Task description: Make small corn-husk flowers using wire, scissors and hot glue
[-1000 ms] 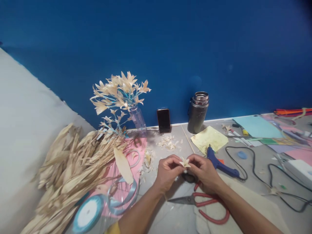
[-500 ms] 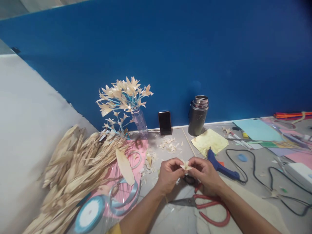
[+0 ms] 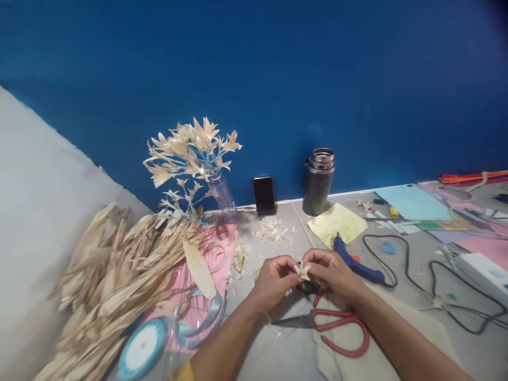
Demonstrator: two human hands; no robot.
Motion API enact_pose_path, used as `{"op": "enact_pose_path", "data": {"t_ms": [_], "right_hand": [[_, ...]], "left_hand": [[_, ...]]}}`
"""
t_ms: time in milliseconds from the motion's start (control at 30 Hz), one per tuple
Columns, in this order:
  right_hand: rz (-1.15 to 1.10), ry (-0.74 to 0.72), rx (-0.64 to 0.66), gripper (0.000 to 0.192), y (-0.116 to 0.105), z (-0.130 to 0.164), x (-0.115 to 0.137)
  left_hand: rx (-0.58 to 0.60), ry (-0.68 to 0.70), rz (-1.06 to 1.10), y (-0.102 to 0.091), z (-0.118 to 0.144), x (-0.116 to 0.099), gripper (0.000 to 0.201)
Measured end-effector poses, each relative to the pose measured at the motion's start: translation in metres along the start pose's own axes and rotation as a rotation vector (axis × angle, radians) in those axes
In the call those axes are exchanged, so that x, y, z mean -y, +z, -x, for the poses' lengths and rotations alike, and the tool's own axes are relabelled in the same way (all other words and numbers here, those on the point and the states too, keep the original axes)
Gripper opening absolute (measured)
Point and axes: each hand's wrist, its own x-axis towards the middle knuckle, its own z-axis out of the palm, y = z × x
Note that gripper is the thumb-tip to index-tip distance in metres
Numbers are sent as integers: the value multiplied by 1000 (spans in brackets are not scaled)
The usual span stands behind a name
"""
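Low centre of frame: my left hand [image 3: 273,280] and right hand [image 3: 331,272] meet fingertip to fingertip, both curled nearly closed, pinching a small pale husk flower [image 3: 302,270] between them. Thumb and forefinger of each hand grip it from opposite sides, petals pointing up and out, probably so the petals stay free while the base is pressed. Something small and dark sits just beneath the flower; cannot tell what. Directly below my hands, red-handled scissors [image 3: 331,329] lie flat, blades pointing left, handles under my right wrist, close enough to grab. Just right of my right hand, the blue glue gun [image 3: 355,262] rests on the table [image 3: 413,275], nozzle toward a yellow sheet [image 3: 337,224], its black cord [image 3: 432,286] looping off to the right. Left of my left hand, pale trimmings [image 3: 240,259] lie scattered on the edge of a pink sheet [image 3: 186,312], with a blue ribbon spool [image 3: 145,346] at lower left of it. Far left, a big heap of dried husks [image 3: 107,275], the raw stock by the look of it. Upper centre left, a clear vase [image 3: 223,193] holds a bouquet of finished husk flowers [image 3: 190,151] on blue stems. Against the blue wall [image 3: 278,79]: a dark phone [image 3: 264,196] propped upright, a metal flask [image 3: 317,181] beside it. Coloured papers [image 3: 436,211] spread at right edge.
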Motion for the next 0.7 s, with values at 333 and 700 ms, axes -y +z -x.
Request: {"op": "enact_pose_path", "data": {"t_ms": [333, 700], "right_hand": [[8, 31, -23, 26, 4, 1, 5], [63, 46, -45, 25, 3, -1, 10]], "left_hand": [[-27, 4, -11, 0, -1, 5, 23], [-53, 8, -122, -1, 1, 4, 17]]}}
